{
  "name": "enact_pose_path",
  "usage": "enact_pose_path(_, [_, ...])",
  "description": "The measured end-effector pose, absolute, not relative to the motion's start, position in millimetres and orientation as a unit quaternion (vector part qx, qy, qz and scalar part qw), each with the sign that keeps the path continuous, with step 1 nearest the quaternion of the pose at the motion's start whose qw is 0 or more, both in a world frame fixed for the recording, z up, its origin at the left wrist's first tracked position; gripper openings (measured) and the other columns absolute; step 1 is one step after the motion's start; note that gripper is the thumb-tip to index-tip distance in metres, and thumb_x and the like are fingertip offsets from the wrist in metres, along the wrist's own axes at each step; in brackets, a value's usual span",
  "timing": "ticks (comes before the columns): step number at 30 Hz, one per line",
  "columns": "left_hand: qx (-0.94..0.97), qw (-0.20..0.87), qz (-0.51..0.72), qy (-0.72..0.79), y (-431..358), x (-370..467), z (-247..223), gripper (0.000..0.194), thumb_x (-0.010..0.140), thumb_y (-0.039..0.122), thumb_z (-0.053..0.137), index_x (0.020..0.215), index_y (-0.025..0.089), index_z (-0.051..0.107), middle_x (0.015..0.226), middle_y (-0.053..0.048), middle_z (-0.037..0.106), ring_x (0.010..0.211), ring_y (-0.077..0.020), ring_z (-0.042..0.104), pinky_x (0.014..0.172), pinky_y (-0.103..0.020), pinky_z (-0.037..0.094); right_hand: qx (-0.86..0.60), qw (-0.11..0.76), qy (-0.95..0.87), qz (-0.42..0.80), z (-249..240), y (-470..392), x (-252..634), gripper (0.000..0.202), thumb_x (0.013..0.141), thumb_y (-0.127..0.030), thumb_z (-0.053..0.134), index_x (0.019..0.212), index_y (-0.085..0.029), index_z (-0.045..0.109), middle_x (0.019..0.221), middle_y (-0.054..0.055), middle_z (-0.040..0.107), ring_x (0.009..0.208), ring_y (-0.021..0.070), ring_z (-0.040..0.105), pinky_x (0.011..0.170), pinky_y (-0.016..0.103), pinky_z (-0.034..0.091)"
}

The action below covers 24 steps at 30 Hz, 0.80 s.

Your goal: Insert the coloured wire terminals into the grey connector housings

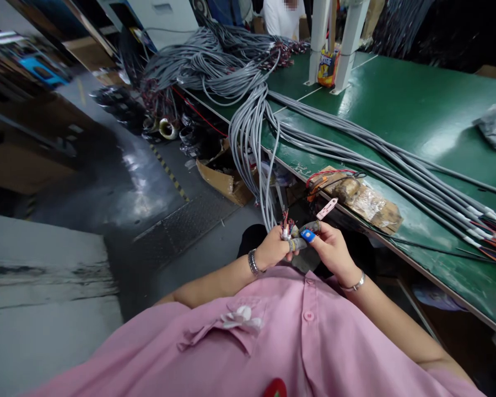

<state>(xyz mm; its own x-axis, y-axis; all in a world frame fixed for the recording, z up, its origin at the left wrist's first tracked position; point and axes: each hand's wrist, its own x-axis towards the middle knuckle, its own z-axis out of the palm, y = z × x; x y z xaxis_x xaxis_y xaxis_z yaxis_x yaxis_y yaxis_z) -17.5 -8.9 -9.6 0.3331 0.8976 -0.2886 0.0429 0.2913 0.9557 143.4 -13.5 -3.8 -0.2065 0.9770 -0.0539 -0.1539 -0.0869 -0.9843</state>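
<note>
My left hand (271,249) is closed around the end of a grey cable, close to my body. Thin coloured wires (287,221) stick up out of the white end held there. My right hand (333,248) meets it from the other side, thumb and fingers pinched together. Blue tape (308,235) wraps the right thumb, and grey covers sit on some fingertips of both hands. What the right fingers pinch is too small to make out. Grey cables (254,132) hang over the table edge down to my hands.
A green table (400,105) runs along the right, with cables (380,160) lying across it, their wire ends at far right. A taped wooden block (357,198) sits at its edge. A cardboard box (227,179) stands below. A person (283,19) is at the back.
</note>
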Motion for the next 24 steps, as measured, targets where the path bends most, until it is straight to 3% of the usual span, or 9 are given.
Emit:
enact_pose_path(12, [0.449, 0.636, 0.418, 0.467, -13, -16, -13, 0.036, 0.072, 0.047, 0.072, 0.068, 0.013, 0.061, 0.058, -0.001, 0.062, 0.038, -0.0069, 0.049, 0.039, -0.019, 0.036, -0.456, 0.511, -0.382, 0.621, -18, -16, 136, 0.028, 0.071, -0.043, 0.077, 0.079, -0.020, 0.064, 0.066, -0.002, 0.058, 0.056, 0.0104, 0.045, 0.054, 0.025, 0.038])
enact_pose_path(19, [0.452, 0.638, 0.410, 0.470, -13, -18, -12, 0.034, 0.072, 0.044, 0.072, 0.063, 0.014, 0.059, 0.053, 0.001, 0.059, 0.036, -0.0061, 0.047, 0.037, -0.019, 0.033, -0.421, 0.476, -0.433, 0.639, -14, -12, 140, 0.026, 0.076, -0.042, 0.072, 0.089, -0.021, 0.066, 0.073, 0.000, 0.065, 0.063, 0.0124, 0.053, 0.057, 0.025, 0.040])
enact_pose_path(24, [0.441, 0.635, 0.429, 0.467, -12, -19, -12, 0.034, 0.072, 0.044, 0.073, 0.063, 0.014, 0.058, 0.053, 0.000, 0.059, 0.036, -0.0065, 0.047, 0.035, -0.019, 0.032, -0.418, 0.477, -0.433, 0.640, -12, -14, 139, 0.025, 0.075, -0.043, 0.073, 0.084, -0.021, 0.066, 0.073, 0.002, 0.066, 0.064, 0.0140, 0.055, 0.057, 0.026, 0.043])
